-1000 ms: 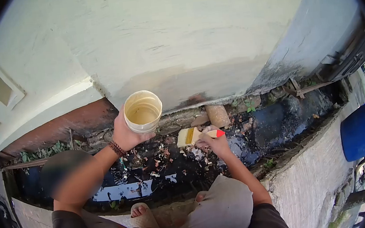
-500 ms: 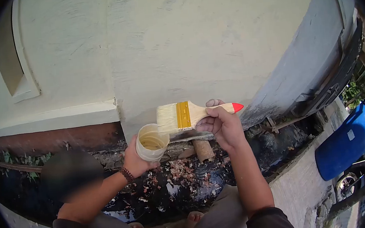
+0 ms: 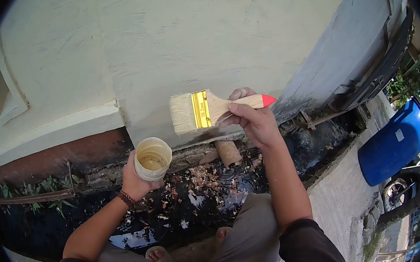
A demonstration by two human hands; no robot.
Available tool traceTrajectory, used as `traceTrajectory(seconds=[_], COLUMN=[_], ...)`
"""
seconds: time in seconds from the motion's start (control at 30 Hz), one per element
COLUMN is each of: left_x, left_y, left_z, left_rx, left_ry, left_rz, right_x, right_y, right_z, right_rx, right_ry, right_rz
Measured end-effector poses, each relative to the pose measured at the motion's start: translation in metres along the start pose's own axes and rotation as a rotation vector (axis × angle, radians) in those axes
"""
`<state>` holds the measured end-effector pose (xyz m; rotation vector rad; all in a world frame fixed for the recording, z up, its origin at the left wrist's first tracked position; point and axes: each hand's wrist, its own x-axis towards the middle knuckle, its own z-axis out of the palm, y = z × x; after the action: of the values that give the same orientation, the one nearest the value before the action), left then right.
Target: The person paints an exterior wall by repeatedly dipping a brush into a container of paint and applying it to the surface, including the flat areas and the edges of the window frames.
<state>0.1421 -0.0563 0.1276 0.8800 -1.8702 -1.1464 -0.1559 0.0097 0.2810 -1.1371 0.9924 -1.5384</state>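
Note:
My left hand (image 3: 137, 179) is wrapped round a whitish plastic cup (image 3: 153, 159), which has some pale yellowish liquid in the bottom. Between the thumb and fingers of my right hand (image 3: 253, 119) is the wooden handle of a wide paintbrush (image 3: 201, 110). The brush has pale bristles pointing left, a shiny gold metal band and a red handle tip. It is up and to the right of the cup, apart from it, in front of the pale wall (image 3: 187, 47).
Below the wall runs a dark, wet ditch (image 3: 186, 204) with scattered debris. A short pipe (image 3: 228, 153) juts out over it. At the right, a blue barrel (image 3: 395, 141) stands on a concrete ledge (image 3: 335, 199), near a parked motorcycle (image 3: 397, 191).
The brush has moved up, away from the cup's rim. My left hand has shifted left with the cup. The view has also tilted and shifted slightly.

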Motion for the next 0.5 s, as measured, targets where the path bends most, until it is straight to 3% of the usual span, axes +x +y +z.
traceTrajectory(seconds=[0.07,0.17,0.37,0.43,0.5], left_x=[-0.002,-0.001,0.000,0.000,0.000], left_y=[-0.004,-0.003,0.004,0.002,0.000], left_z=[0.000,0.002,0.010,0.012,0.014], left_rx=[-0.023,-0.023,0.021,0.026,0.026], left_ry=[-0.007,-0.024,-0.070,-0.066,-0.055], left_rz=[0.022,-0.018,-0.015,-0.035,-0.057], right_x=[0.009,0.028,0.071,0.079,0.066], right_y=[-0.013,-0.031,-0.062,-0.067,-0.071], right_z=[-0.035,-0.103,-0.145,-0.185,-0.210], right_rx=[-0.011,-0.105,-0.151,-0.089,-0.059], right_ry=[0.135,0.275,0.141,0.258,0.518], right_rz=[-0.275,-0.509,-0.421,-0.545,-0.717])
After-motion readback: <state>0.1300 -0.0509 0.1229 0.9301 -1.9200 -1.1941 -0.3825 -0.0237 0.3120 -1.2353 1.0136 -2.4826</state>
